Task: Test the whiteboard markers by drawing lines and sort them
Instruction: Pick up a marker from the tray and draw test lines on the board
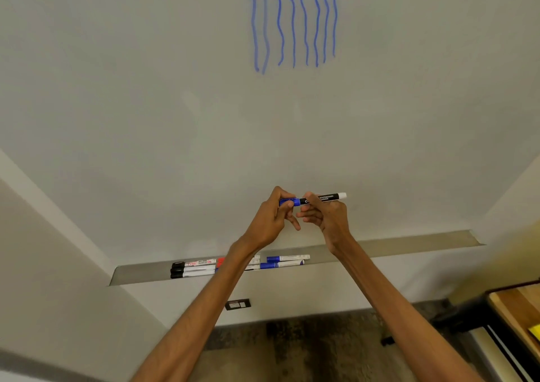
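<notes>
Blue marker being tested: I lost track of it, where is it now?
The marker is held roughly level mid-frame in the head view, before the whiteboard, above the tray: left hand pinches its cap, right hand grips the barrel.

Single head-worn wide-angle view, close up against a whiteboard [146, 89].
Looks forward and slightly down from near the board, almost square to it. Catches blue lines [293, 22] at the top edge, left hand [268, 220] and right hand [330, 218] meeting on a blue marker [324, 198] just below centre, the marker tray [409, 244] lower still, then floor [292, 340] and a corner of a wooden tabletop [520, 308] at lower right. Bows straight edges outward near the borders.
</notes>
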